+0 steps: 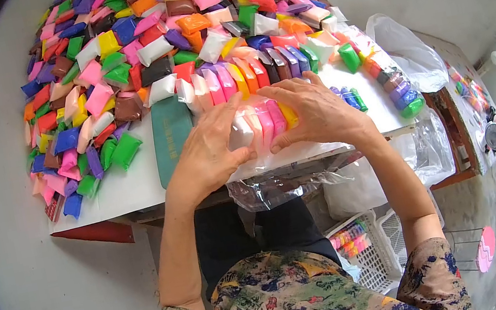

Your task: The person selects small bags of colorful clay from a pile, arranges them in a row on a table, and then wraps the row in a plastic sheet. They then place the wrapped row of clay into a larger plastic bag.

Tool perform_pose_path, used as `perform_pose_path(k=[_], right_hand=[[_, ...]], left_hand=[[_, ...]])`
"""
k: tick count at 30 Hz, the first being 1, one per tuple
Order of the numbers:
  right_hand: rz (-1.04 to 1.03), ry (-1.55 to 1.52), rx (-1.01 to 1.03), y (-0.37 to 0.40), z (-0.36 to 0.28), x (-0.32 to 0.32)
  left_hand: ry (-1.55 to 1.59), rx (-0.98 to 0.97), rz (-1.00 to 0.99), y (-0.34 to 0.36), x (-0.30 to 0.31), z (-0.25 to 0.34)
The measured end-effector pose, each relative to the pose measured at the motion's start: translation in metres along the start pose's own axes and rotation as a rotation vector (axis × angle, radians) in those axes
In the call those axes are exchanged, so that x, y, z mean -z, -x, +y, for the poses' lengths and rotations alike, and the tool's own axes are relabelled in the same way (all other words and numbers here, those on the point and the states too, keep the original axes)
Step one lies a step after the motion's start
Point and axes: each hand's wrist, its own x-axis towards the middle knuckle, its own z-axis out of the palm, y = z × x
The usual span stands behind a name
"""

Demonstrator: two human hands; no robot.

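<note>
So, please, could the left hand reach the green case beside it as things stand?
Probably yes: the green case lies flat on the table right beside the left hand, nothing between them or on top, though that hand is pressed against a row of packets.

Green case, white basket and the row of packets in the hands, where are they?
green case [172, 138], head view, middle of its flat top.
white basket [374, 265], head view, its mesh side wall.
row of packets [266, 124], head view, pink packet midway along the row.
</note>
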Motion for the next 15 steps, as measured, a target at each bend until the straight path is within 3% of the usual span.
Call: perform_pose_path(k=[15], right_hand=[[-0.056,-0.055,-0.031,-0.004,-0.002,0.000]], left_hand=[[0.091,0.094,0.008,0.002,0.005,0.017]])
